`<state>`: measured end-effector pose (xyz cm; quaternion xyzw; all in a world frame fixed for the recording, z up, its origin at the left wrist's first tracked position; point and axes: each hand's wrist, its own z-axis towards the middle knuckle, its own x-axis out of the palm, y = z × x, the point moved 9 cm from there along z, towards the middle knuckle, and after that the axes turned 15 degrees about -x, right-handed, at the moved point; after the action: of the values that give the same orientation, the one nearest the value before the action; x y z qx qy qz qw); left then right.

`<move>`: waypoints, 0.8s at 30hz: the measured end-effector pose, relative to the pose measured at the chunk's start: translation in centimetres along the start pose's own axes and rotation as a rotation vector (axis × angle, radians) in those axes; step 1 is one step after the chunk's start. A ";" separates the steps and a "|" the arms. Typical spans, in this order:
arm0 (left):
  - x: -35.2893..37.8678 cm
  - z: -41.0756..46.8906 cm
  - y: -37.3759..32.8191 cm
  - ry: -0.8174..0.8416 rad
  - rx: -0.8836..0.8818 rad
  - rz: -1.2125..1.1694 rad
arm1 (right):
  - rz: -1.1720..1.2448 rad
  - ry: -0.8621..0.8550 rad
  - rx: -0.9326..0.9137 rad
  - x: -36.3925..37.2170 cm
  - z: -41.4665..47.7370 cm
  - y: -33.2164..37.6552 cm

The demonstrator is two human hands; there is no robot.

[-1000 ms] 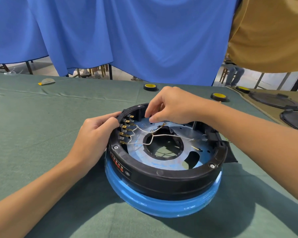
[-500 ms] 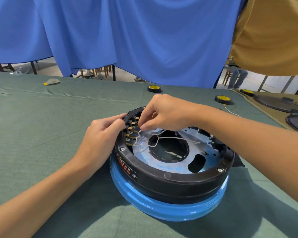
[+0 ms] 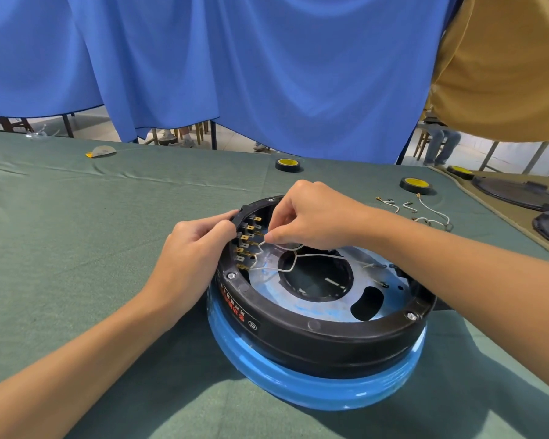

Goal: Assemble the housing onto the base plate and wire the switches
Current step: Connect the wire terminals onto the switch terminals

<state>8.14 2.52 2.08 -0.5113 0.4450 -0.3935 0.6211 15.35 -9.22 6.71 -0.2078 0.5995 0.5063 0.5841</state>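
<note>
My left hand [image 3: 191, 248] grips the black housing [image 3: 330, 340] rim; my right hand [image 3: 311, 217] pinches a white wire [image 3: 267, 268] beside the switches [image 3: 244, 237]. The red label [image 3: 235, 313] I cannot read.

We record a green-clothed tabletop [image 3: 76, 232]; a blue curtain [image 3: 267, 74] hangs behind its far edge; one yellow-cored tape roll [image 3: 287, 165] lies near that edge, a second tape roll [image 3: 415, 185] to its right; a plastic scrap [image 3: 100, 151] lies far left; dark round covers [image 3: 517, 191] rest on a tan mat [image 3: 504, 217] at right.
</note>
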 end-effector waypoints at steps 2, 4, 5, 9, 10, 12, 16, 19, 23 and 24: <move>0.0 -0.1 0.0 0.003 -0.007 -0.014 | 0.025 -0.014 0.030 0.2 0.1 -0.1; 0.0 -0.1 0.0 0.000 -0.014 -0.025 | 0.038 -0.024 0.061 0.4 0.3 -0.2; 0.0 -0.1 0.0 0.001 -0.016 -0.025 | 0.051 -0.034 0.079 0.4 0.3 -0.4; 0.0 -0.3 -0.1 0.000 -0.007 -0.002 | 0.134 -0.060 0.149 0.7 0.2 -1.1; 0.0 -0.4 -0.1 -0.003 -0.007 0.002 | 0.152 -0.063 0.160 0.8 0.2 -1.2; -0.1 -0.3 0.0 -0.004 -0.009 0.011 | 0.168 -0.071 0.170 0.8 0.4 -1.2; 0.1 -0.2 0.2 0.020 -0.017 0.033 | 0.023 0.020 0.112 0.4 0.8 0.1; -0.2 -0.2 0.3 -0.010 -0.031 0.034 | -0.061 0.009 0.049 -1.3 0.2 1.0; -1.5 -0.1 0.2 -0.120 -0.094 0.039 | -0.122 -0.204 0.009 -5.9 -3.3 0.7; -1.6 -0.1 0.0 -0.128 -0.101 0.044 | -0.143 -0.269 0.019 -6.9 -4.8 0.1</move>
<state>7.57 3.98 2.27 -0.5560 0.4347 -0.3232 0.6304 14.50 -15.59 12.09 -0.1747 0.5044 0.4808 0.6956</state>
